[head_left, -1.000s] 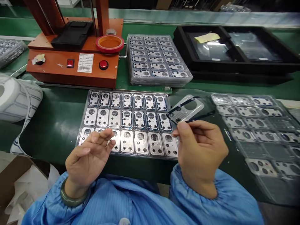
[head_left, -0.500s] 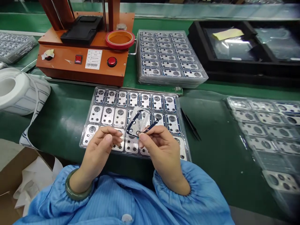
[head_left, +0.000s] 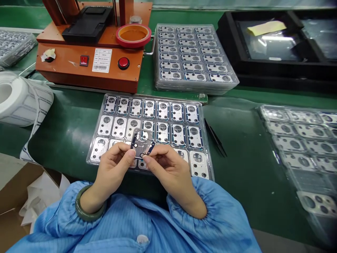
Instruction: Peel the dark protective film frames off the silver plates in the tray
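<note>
Head view gives me both hands at bench center. Film piece, clear with two dark strips along its long sides, lies between them. Left hand and right hand are together, and I read both as pinching its near end from opposite sides between thumb and fingers. Neither hand is clearly nearer; the piece is centered between them and extends beyond the fingertips. Its long axis points away from the person, leaning slightly right at the far end.

Under it lies blister tray, holding three rows of metal plates. Piece and hands overlap the tray's near middle. I cannot tell from this view how far the film sits above the plates, or whether it touches one.

Open room lies to the right of the right hand, out to the tray's right wall. Just past that wall, tweezers lie on green belt. Beyond the tray's far edge stand tray stack and orange machine. Left of the tray lies label roll. Blue sleeves enter from the near edge, below both hands.
</note>
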Available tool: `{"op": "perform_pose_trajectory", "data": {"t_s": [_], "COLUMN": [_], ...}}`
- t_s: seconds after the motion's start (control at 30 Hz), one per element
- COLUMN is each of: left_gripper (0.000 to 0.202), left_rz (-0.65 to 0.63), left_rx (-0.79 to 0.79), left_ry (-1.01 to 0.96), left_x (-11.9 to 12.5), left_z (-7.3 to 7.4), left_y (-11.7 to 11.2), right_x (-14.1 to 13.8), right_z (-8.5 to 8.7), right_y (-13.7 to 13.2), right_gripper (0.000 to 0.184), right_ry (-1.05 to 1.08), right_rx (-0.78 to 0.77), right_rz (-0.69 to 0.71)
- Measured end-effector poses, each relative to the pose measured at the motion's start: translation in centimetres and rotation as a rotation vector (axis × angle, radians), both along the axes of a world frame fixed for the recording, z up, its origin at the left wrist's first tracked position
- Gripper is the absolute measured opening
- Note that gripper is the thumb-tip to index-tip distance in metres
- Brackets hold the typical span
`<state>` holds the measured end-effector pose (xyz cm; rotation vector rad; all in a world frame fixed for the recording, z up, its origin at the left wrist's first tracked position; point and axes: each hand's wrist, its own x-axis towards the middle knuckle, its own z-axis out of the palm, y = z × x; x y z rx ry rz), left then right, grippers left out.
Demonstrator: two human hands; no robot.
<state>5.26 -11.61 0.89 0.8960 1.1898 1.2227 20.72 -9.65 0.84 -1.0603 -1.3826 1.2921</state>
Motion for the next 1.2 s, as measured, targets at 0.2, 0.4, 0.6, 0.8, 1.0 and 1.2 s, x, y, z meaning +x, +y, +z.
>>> {"op": "perform_pose_trajectory", "data": {"t_s": [0.2, 0.4, 0.6, 0.8, 1.0, 1.2], "left_gripper": [0.014, 0.012, 0.014, 0.016, 0.014, 0.012], "left_rz": [0.037, 0.060, 0.073, 0.017, 0.121, 0.121], "left_rx": [0.075, 0.136, 0.124, 0.157, 0.239, 0.296], "left_ry": [0.116, 0.221, 0.288, 0.282, 0.410, 0.504], "left_x": [0.11, 0.00, -0.34, -0.73, -0.53, -0.68], "left_z": [0.32, 0.46, 0.19, 0.08, 0.09, -0.18], "left_y": [-0.11, -0.21, -0.33, -0.17, 0.19, -0.09], "right_x": [0.03, 0.08, -0.05, 0.01, 0.04, 0.03], "right_z": [-0.40, -0.65, -0.63, -0.67, -0.76, -0.71], "right_y": [-0.15, -0.19, -0.15, -0.15, -0.12, -0.04], "right_gripper": [0.009, 0.008, 0.006, 0.006, 0.007, 0.008], "right_ry": [-0.035, -0.079, -0.133, -0.138, -0.196, -0.231], "right_rx": [0.068, 0.104, 0.144, 0.144, 0.195, 0.242], "right_rz": [0.010, 0.041, 0.071, 0.099, 0.157, 0.166]}}
